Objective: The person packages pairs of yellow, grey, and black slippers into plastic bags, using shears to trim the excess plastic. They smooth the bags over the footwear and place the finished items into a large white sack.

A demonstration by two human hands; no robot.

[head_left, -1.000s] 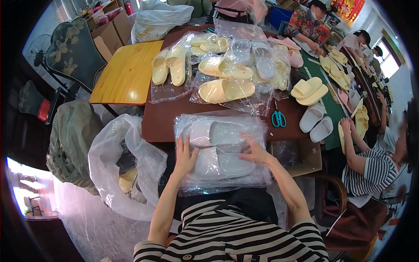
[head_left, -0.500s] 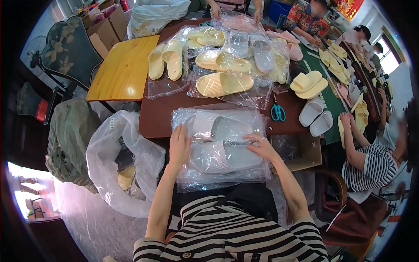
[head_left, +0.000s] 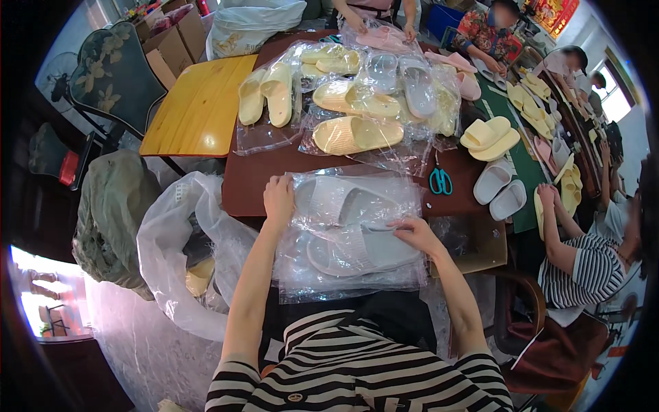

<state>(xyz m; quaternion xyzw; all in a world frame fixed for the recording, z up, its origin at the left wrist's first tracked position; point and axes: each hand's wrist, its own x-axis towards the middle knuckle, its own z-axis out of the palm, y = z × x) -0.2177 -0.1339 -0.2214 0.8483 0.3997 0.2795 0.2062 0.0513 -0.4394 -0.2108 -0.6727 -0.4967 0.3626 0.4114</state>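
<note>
Grey slide slippers, presumably light and springy, are best gripped by their soles through the slippery clear bag, the left hand's closure being indeterminable, the right hand's fingers parted.

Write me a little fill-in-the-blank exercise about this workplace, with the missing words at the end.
1. The person's hand over the end of the nearer grey slipper is the ____ one.
2. Both grey slippers before the person are under clear ____.
3. The teal-handled tool right of the bagged yellow slippers is a pair of ____.
4. The small table left of the brown table is coloured ____.

Missing words: right; plastic; scissors; yellow.
</note>
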